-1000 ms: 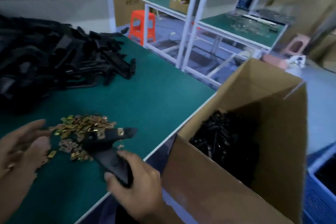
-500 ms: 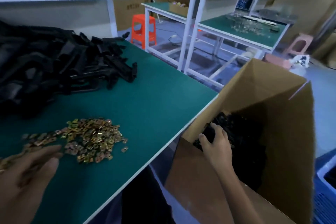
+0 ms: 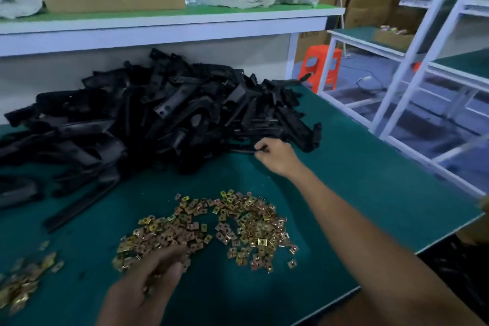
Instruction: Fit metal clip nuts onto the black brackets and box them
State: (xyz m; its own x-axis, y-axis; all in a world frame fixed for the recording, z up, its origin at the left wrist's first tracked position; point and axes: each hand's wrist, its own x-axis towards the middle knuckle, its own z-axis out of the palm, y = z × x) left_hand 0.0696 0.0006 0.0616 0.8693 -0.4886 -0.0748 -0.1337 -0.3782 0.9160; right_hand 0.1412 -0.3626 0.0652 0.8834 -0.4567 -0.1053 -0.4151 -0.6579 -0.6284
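Right hand (image 3: 275,156) pinches the end of a black bracket (image 3: 242,150) at the near edge of the bracket pile (image 3: 158,114). Left hand (image 3: 148,288), blurred, reaches into the clip nuts (image 3: 238,225); its grip cannot be determined. Risk: interlocked neighbouring brackets may drag out and scatter the nuts.

The right hand (image 3: 275,156) is bare, and the right forearm (image 3: 357,219) is bare along all its visible length, down to the lower edge. The left hand (image 3: 148,280) is bare also, but it is blurred, so its finer details cannot be read.
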